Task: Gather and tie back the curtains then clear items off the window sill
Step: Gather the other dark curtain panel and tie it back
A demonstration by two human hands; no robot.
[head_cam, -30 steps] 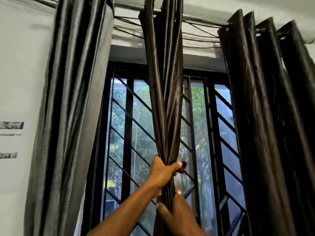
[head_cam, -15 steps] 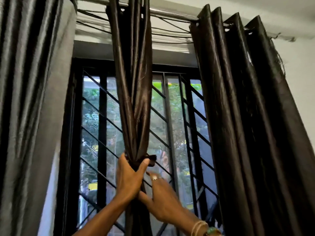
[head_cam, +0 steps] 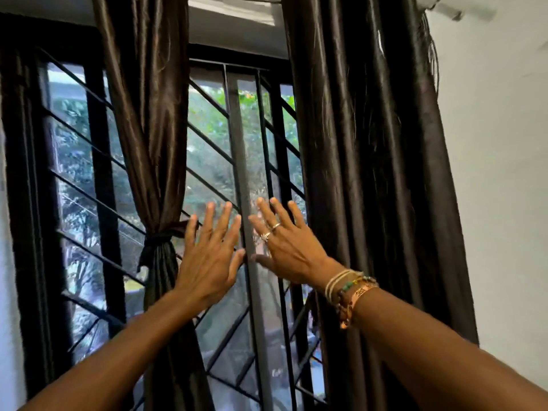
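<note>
Tied curtain (head_cam: 154,161); spread, empty hands (head_cam: 246,250)

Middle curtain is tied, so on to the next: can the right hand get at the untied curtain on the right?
Probably yes. The right hand is open, fingers spread, just beside the inner edge of the untied curtain, with nothing between them.

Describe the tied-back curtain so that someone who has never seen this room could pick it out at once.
Start at the black barred window. In front of it, left of centre, hangs a brown satin curtain. Unlike the loose curtain on its right, it is cinched mid-height by a dark tie.
</note>
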